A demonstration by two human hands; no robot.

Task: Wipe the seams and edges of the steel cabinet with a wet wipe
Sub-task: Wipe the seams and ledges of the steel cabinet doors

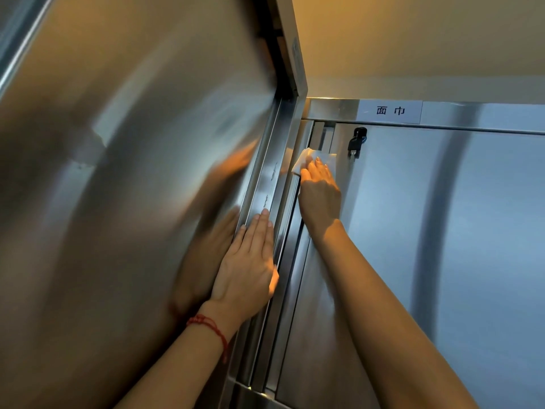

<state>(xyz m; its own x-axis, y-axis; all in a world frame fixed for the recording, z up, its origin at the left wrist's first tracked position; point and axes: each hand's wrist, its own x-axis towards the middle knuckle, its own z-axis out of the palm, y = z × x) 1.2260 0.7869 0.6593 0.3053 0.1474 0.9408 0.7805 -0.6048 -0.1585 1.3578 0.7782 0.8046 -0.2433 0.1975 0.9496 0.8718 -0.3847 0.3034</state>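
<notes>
A brushed steel cabinet (pixel 442 231) fills the view, with an opened steel door (pixel 118 172) swung out at the left. My right hand (pixel 320 193) presses a white wet wipe (pixel 306 159) with straight fingers against the vertical seam near the cabinet's top left corner. My left hand (pixel 250 267) lies flat with straight fingers on the edge of the opened door, a red string bracelet on its wrist. Most of the wipe is hidden under my right fingers.
A black key lock (pixel 357 141) sits on the closed door just right of the wipe. A white label (pixel 390 111) with two characters is stuck on the top rail. Beige wall (pixel 413 39) rises above the cabinet.
</notes>
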